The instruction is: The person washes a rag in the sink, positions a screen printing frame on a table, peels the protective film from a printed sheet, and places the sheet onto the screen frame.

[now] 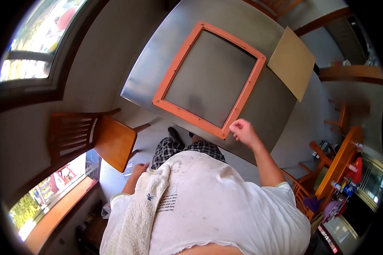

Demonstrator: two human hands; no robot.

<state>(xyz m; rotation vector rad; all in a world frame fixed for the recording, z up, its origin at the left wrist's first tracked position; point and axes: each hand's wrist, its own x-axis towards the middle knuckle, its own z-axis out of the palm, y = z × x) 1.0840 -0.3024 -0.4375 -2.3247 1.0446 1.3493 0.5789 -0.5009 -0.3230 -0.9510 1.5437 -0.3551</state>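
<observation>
An orange-red rectangular frame (183, 50) with small dark holes along its sides lies on the grey metal tabletop (272, 106). Just beside the frame's near right corner is my right hand (242, 130), its fingers curled together; whatever they hold, if anything, is too small to make out. My left hand (141, 168) hangs low near my checked shorts, off the table, small in view with its fingers mostly hidden. A whitish towel (151, 193) hangs over the left side of my white shirt.
A thin tan board (292, 63) lies at the table's right edge. To the left stands a wooden chair (115, 140), near two windows. More wooden chairs and a cluttered wooden shelf (342, 165) are at the right.
</observation>
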